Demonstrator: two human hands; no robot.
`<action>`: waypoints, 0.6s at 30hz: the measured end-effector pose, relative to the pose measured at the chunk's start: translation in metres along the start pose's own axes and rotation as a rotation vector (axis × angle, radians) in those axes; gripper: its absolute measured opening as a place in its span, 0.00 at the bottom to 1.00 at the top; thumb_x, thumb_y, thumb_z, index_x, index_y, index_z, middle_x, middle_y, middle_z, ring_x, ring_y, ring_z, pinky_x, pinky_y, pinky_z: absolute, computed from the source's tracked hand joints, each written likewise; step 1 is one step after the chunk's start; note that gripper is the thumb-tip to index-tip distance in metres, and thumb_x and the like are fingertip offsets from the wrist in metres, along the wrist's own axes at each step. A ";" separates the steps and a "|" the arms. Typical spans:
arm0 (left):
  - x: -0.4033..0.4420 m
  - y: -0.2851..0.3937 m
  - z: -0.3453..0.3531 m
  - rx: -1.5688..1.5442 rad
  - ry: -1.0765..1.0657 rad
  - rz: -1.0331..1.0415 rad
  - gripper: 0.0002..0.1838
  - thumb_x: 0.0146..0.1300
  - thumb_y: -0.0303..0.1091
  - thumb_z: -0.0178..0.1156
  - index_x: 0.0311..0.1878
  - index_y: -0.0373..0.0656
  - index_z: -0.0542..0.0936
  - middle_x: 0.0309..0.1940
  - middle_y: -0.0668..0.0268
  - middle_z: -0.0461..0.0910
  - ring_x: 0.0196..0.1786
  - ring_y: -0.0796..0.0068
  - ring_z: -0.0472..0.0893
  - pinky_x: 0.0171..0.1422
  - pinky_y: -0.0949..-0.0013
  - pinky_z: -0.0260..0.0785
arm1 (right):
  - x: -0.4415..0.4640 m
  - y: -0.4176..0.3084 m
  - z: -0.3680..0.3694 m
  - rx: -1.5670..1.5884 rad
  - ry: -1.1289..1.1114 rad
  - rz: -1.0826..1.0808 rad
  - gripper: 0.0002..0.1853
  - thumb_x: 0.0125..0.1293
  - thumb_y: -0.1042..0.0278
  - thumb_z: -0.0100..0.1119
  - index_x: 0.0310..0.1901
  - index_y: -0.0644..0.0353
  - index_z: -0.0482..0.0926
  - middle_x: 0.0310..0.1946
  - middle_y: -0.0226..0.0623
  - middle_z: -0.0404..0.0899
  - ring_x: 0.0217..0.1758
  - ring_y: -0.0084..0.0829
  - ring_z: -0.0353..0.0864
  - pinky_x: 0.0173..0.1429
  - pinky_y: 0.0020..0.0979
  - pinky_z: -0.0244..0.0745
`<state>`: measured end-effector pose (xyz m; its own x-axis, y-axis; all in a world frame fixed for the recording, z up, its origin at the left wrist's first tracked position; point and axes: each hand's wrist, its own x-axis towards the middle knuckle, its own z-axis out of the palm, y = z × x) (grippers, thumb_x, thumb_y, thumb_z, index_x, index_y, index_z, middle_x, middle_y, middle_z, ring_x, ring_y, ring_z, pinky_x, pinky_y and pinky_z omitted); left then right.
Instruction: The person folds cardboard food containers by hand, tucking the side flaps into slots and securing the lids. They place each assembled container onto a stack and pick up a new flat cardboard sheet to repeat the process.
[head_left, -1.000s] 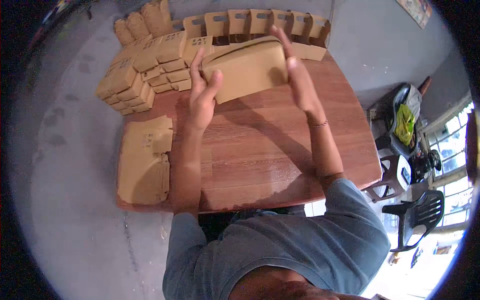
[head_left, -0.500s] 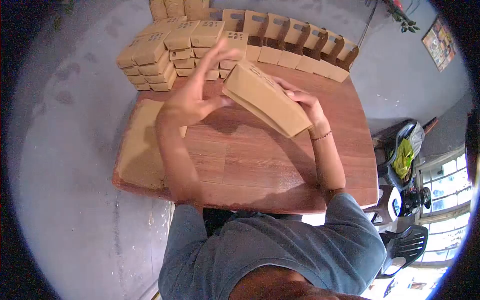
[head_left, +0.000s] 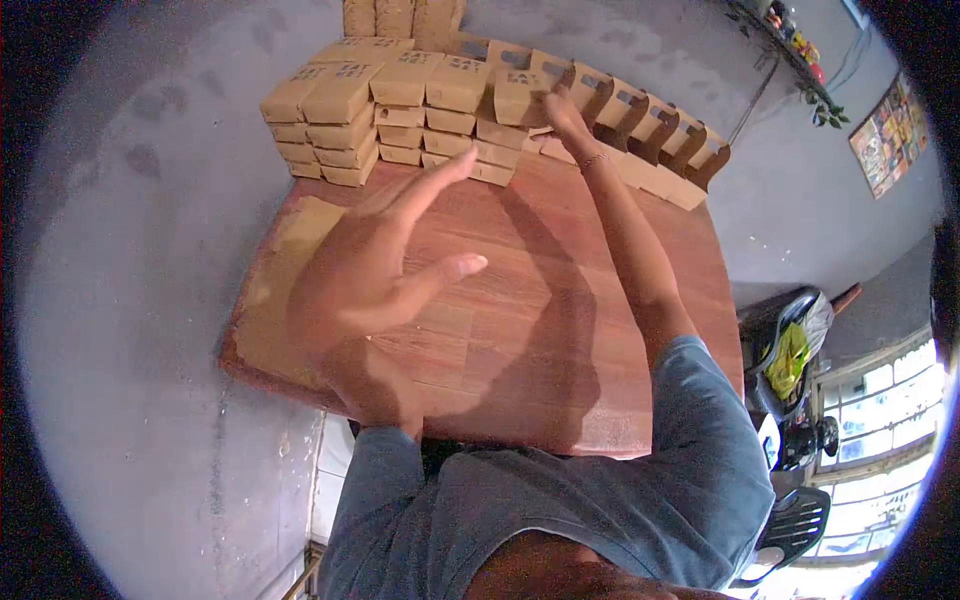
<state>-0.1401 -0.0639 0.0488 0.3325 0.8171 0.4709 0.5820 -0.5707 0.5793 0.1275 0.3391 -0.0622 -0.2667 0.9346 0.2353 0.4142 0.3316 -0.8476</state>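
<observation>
My right hand (head_left: 568,122) reaches to the back of the table and grips the right side of a closed brown cardboard box (head_left: 522,100) printed "EAT ME!". This box sits at the right end of the stacked boxes (head_left: 400,80), over other boxes, partly hidden by my fingers. My left hand (head_left: 370,270) is empty above the table's left half, thumb and fingers spread apart. A flat brown cardboard sheet (head_left: 270,300) lies beneath and left of it.
A row of open cardboard carriers with handle holes (head_left: 640,120) stands along the back right of the wooden table (head_left: 500,370). A grey wall (head_left: 130,300) borders the left. Chairs (head_left: 795,525) and a window (head_left: 880,400) are at the right.
My right hand has carried the box from over the table's middle to the stack at the back. My left hand has come off the box and moved nearer to me.
</observation>
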 end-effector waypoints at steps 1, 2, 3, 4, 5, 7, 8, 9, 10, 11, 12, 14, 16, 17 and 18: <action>0.000 -0.001 -0.001 0.026 -0.005 -0.017 0.40 0.59 0.41 0.68 0.73 0.46 0.63 0.64 0.50 0.73 0.68 0.49 0.71 0.70 0.55 0.64 | 0.010 0.002 0.003 -0.359 -0.054 -0.083 0.25 0.73 0.55 0.45 0.61 0.67 0.70 0.57 0.52 0.72 0.50 0.44 0.82 0.35 0.38 0.89; -0.001 -0.002 -0.002 0.026 0.003 -0.018 0.40 0.59 0.41 0.68 0.73 0.46 0.63 0.64 0.50 0.73 0.68 0.49 0.71 0.70 0.55 0.64 | 0.019 0.005 0.005 -0.715 -0.105 -0.164 0.25 0.74 0.53 0.44 0.59 0.69 0.70 0.56 0.56 0.73 0.46 0.46 0.85 0.34 0.38 0.88; -0.001 -0.003 -0.004 0.038 0.009 -0.023 0.39 0.60 0.41 0.68 0.73 0.47 0.63 0.64 0.50 0.73 0.67 0.49 0.71 0.70 0.55 0.65 | 0.008 -0.008 0.014 -0.499 0.050 -0.183 0.28 0.73 0.49 0.44 0.51 0.74 0.74 0.47 0.59 0.78 0.33 0.46 0.87 0.29 0.35 0.87; 0.000 -0.005 -0.005 0.050 0.013 -0.028 0.39 0.60 0.41 0.68 0.73 0.47 0.63 0.63 0.50 0.74 0.67 0.49 0.71 0.69 0.55 0.65 | 0.011 -0.015 0.016 -0.501 0.049 -0.186 0.28 0.73 0.49 0.44 0.51 0.74 0.74 0.47 0.59 0.78 0.33 0.46 0.87 0.29 0.35 0.87; 0.000 -0.009 -0.004 0.049 0.015 -0.028 0.39 0.60 0.41 0.68 0.73 0.47 0.63 0.63 0.50 0.74 0.67 0.49 0.71 0.69 0.55 0.65 | 0.013 -0.019 0.017 -0.562 0.043 -0.128 0.29 0.73 0.46 0.44 0.45 0.74 0.75 0.40 0.57 0.80 0.28 0.44 0.87 0.30 0.34 0.86; 0.001 -0.017 0.001 0.006 0.073 -0.030 0.39 0.60 0.41 0.68 0.73 0.46 0.63 0.63 0.49 0.74 0.67 0.49 0.72 0.69 0.55 0.65 | 0.006 -0.039 0.020 -0.626 0.034 -0.065 0.32 0.72 0.43 0.44 0.39 0.75 0.76 0.33 0.54 0.82 0.24 0.42 0.86 0.30 0.34 0.85; 0.002 -0.017 0.001 0.002 0.072 -0.031 0.39 0.60 0.41 0.68 0.73 0.46 0.63 0.63 0.49 0.74 0.67 0.49 0.72 0.69 0.55 0.65 | -0.003 -0.053 0.020 -0.652 -0.005 0.023 0.34 0.71 0.40 0.44 0.37 0.74 0.78 0.29 0.52 0.83 0.25 0.40 0.87 0.30 0.35 0.84; 0.003 -0.016 -0.001 0.024 0.066 -0.011 0.39 0.60 0.41 0.68 0.73 0.45 0.64 0.63 0.49 0.73 0.67 0.48 0.72 0.69 0.54 0.66 | -0.009 -0.067 0.021 -0.677 -0.043 0.111 0.36 0.70 0.38 0.43 0.34 0.73 0.79 0.26 0.50 0.83 0.27 0.39 0.87 0.31 0.36 0.83; 0.004 -0.016 -0.001 0.047 0.060 0.009 0.39 0.60 0.42 0.68 0.72 0.44 0.64 0.63 0.49 0.73 0.66 0.48 0.72 0.69 0.54 0.66 | -0.009 -0.072 0.022 -0.678 -0.045 0.114 0.36 0.70 0.38 0.43 0.34 0.73 0.79 0.26 0.50 0.83 0.27 0.39 0.87 0.31 0.36 0.83; 0.004 -0.018 0.000 0.043 0.060 0.006 0.39 0.60 0.42 0.68 0.72 0.44 0.64 0.63 0.49 0.73 0.66 0.48 0.72 0.69 0.54 0.66 | -0.008 -0.077 0.023 -0.744 -0.042 0.119 0.37 0.70 0.36 0.42 0.34 0.71 0.80 0.28 0.51 0.83 0.28 0.40 0.87 0.33 0.37 0.83; 0.004 -0.019 0.002 0.031 0.066 0.018 0.39 0.60 0.42 0.68 0.72 0.44 0.64 0.63 0.48 0.73 0.66 0.48 0.72 0.69 0.54 0.66 | -0.008 -0.082 0.026 -0.810 -0.041 0.123 0.38 0.70 0.35 0.41 0.34 0.70 0.81 0.29 0.51 0.84 0.28 0.41 0.87 0.36 0.39 0.83; 0.003 -0.021 0.003 0.018 0.071 0.020 0.39 0.60 0.42 0.68 0.72 0.43 0.64 0.64 0.48 0.72 0.66 0.48 0.72 0.68 0.54 0.66 | -0.013 -0.091 0.024 -0.914 -0.068 0.029 0.38 0.70 0.34 0.39 0.36 0.70 0.83 0.31 0.53 0.84 0.34 0.43 0.87 0.39 0.40 0.83; 0.002 -0.020 0.000 0.026 0.065 0.044 0.38 0.61 0.43 0.68 0.72 0.43 0.64 0.64 0.48 0.72 0.66 0.48 0.72 0.68 0.55 0.66 | -0.013 -0.086 0.021 -1.014 -0.088 -0.067 0.39 0.70 0.33 0.38 0.38 0.69 0.84 0.33 0.55 0.84 0.39 0.44 0.88 0.42 0.41 0.83; 0.002 -0.019 0.000 0.026 0.064 0.042 0.38 0.61 0.43 0.68 0.72 0.43 0.64 0.64 0.48 0.72 0.66 0.48 0.72 0.68 0.55 0.66 | -0.011 -0.082 0.022 -0.999 -0.005 -0.015 0.40 0.70 0.32 0.36 0.43 0.69 0.83 0.38 0.58 0.83 0.44 0.47 0.86 0.47 0.43 0.81; 0.001 -0.019 -0.001 0.038 0.068 0.038 0.38 0.61 0.43 0.68 0.72 0.43 0.65 0.64 0.48 0.72 0.67 0.49 0.72 0.69 0.55 0.66 | -0.006 -0.076 0.020 -0.983 0.079 0.036 0.41 0.70 0.31 0.35 0.47 0.69 0.82 0.42 0.60 0.83 0.49 0.50 0.84 0.53 0.45 0.79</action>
<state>-0.1517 -0.0521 0.0390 0.3043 0.7864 0.5375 0.5978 -0.5970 0.5350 0.0800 0.3062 -0.0092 -0.1960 0.9402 0.2785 0.9693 0.2288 -0.0903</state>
